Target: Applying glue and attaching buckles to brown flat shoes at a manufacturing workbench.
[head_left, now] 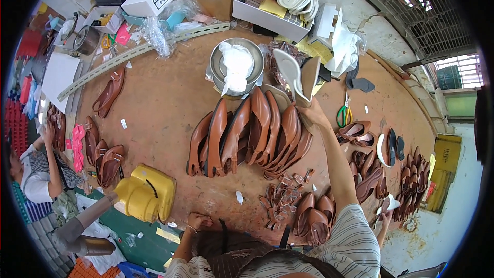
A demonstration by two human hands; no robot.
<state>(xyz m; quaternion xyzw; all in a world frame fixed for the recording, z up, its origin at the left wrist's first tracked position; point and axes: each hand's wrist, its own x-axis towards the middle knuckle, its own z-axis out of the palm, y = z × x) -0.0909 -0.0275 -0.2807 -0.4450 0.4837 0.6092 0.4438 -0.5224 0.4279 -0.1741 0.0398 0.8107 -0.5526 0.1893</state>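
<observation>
My right hand [310,111] is stretched across the table and closed around a few insoles. A pale insole [289,70] and a tan one [310,76] stand upright above its fingers. Just left of that hand, a row of brown leather shoes [239,128] leans packed side by side. My left hand [199,221] is at the near table edge, its fingers curled with nothing seen in them. Small brown strap pieces with buckles [283,195] lie in a heap between my arms. More brown shoes [316,219] stand beside my right elbow.
A metal bowl [257,80] with a white bundle stands behind the shoe row. Green-handled scissors [344,114] lie right of my arm. A yellow machine [154,190] juts over the left edge. One co-worker [38,175] is at left; another person's hand [383,222] holds a pale piece at right.
</observation>
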